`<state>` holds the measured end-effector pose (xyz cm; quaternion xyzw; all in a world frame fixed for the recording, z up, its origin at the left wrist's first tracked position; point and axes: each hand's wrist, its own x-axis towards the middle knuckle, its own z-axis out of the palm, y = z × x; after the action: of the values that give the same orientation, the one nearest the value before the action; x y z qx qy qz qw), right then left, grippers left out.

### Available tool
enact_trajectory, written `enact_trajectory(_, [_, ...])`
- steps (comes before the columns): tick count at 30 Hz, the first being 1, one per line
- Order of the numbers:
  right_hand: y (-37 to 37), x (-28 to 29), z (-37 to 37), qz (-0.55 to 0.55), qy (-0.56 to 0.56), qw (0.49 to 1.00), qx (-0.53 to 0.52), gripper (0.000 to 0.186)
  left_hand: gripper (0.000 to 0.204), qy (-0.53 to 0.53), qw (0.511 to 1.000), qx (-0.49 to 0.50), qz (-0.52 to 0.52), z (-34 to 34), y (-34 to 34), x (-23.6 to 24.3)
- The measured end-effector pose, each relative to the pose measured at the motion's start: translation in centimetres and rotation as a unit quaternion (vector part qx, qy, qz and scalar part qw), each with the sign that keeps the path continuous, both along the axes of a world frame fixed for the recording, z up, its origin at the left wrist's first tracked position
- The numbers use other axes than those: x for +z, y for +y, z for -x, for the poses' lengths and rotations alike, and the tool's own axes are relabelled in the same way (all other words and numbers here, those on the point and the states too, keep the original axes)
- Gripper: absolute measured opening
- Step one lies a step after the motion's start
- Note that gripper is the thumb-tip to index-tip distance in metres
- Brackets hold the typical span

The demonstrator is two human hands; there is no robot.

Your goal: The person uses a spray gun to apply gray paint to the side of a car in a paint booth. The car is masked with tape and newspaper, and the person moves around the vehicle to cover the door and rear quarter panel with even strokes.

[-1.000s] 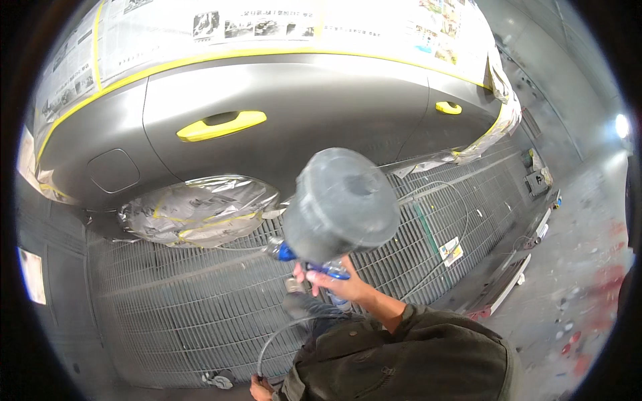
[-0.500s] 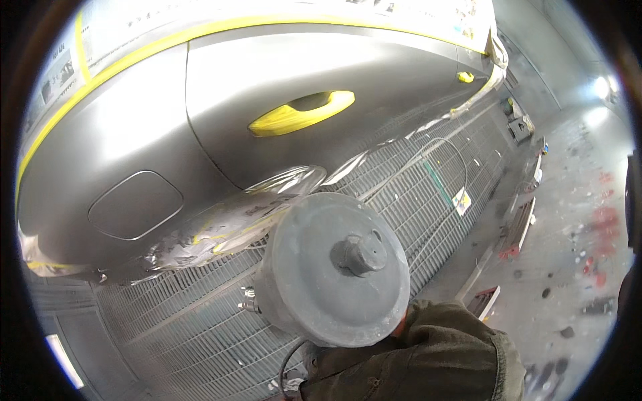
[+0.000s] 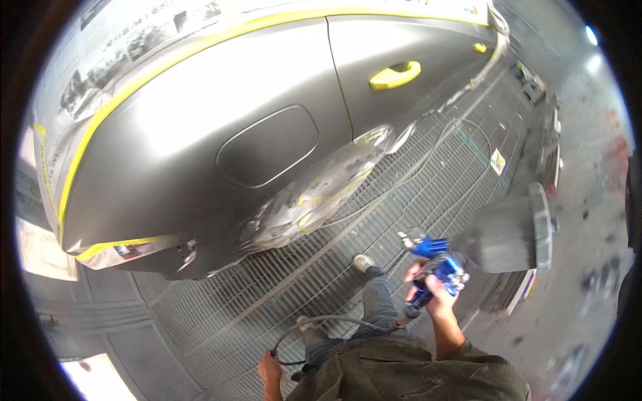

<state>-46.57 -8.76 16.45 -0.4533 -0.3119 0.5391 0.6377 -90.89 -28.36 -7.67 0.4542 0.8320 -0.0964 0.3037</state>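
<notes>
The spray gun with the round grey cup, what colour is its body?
The spray gun body is mainly blue, clearest in the head view.

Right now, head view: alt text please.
The right hand grips a blue spray gun with a big gray cup, apart from a gray car body masked with yellow tape; the left hand holds a hose above a slatted floor.

Looks down from the wearer's head through a wide fisheye lens, past the olive jacket (image 3: 401, 374) at the lower edge; faces the rear quarter panel (image 3: 157, 177) of a grey car (image 3: 281, 73) aslant; sits nearer to the gravity-feed spray gun (image 3: 441, 269) than to that panel.
</notes>
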Motion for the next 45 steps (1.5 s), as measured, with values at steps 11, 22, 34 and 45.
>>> enact_trajectory(11, [-18.5, 3.1, 10.2, -0.042, 0.052, 0.985, -0.159, 0.046, 0.022, -0.031, 0.993, -0.063, -0.093, 13.8, -1.5, 7.3])
enact_trajectory(22, [-30.0, 3.6, 11.1, -0.037, 0.034, 0.996, -0.069, 0.049, 0.024, -0.074, 0.971, -0.115, -0.196, 14.8, -14.5, 5.9])
enact_trajectory(34, [-31.7, 4.8, 16.8, -0.097, 0.132, 0.986, -0.013, 0.023, 0.032, -0.595, 0.781, -0.160, -0.105, -6.5, -13.4, 23.4])
enact_trajectory(45, [-28.7, 3.9, 23.7, -0.064, 0.076, 0.995, -0.026, 0.031, 0.052, -0.511, 0.823, -0.245, -0.044, -2.5, -11.3, 22.6])
